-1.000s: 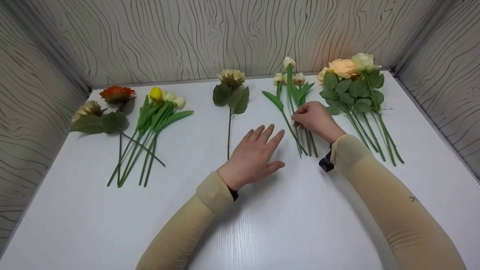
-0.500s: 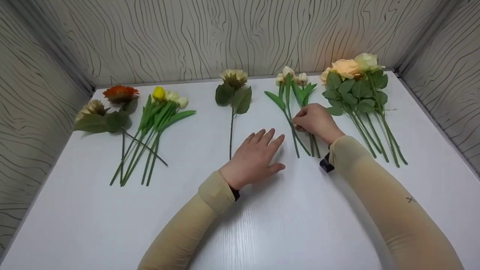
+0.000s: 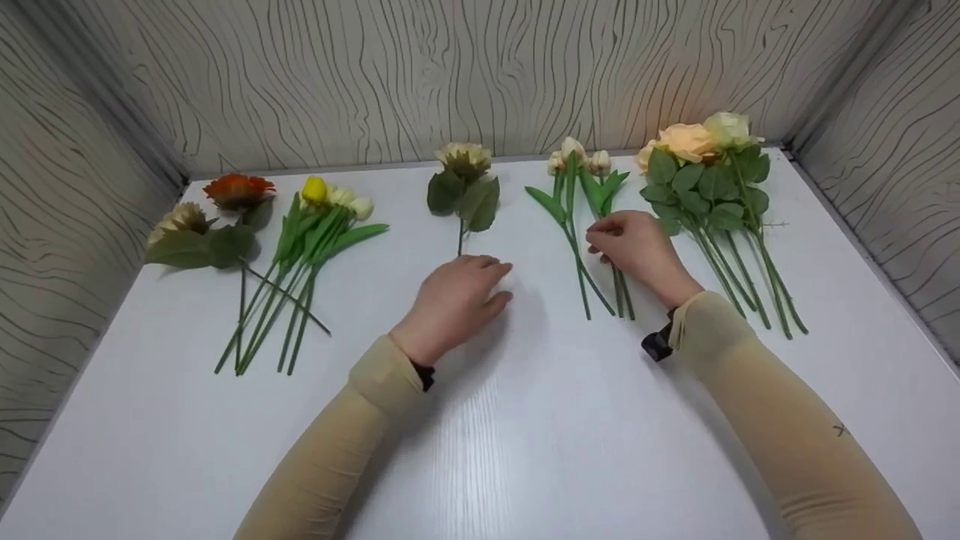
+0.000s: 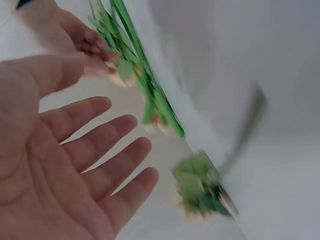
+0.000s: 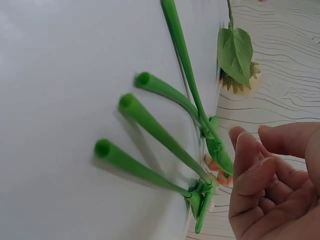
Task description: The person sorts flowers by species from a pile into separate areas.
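Several pale pink-white tulips (image 3: 571, 180) lie on the white table, some stems crossed. My right hand (image 3: 634, 244) hovers beside their stems, fingers loosely curled. In the right wrist view a gap shows between the thumb and index finger of this hand (image 5: 275, 195), with nothing held, and the green tulip stems (image 5: 162, 142) lie apart from it. My left hand (image 3: 454, 307) is over the stem of a single cream flower (image 3: 463, 161), hiding its lower part. The left wrist view shows its palm (image 4: 55, 175) bare and fingers extended, with that flower (image 4: 192, 185) beyond the fingertips.
At right lies a bunch of peach and cream roses (image 3: 686, 142). On the left are yellow and white tulips (image 3: 315, 217), an orange flower (image 3: 238, 191) and another cream flower (image 3: 182, 221). A wood-grain patterned wall (image 3: 480, 75) borders the table's (image 3: 510, 465) back edge.
One tulip that stuck out higher has slid down level with the others, and my right hand has let go of it. My left hand has moved left, over the single cream flower's stem.
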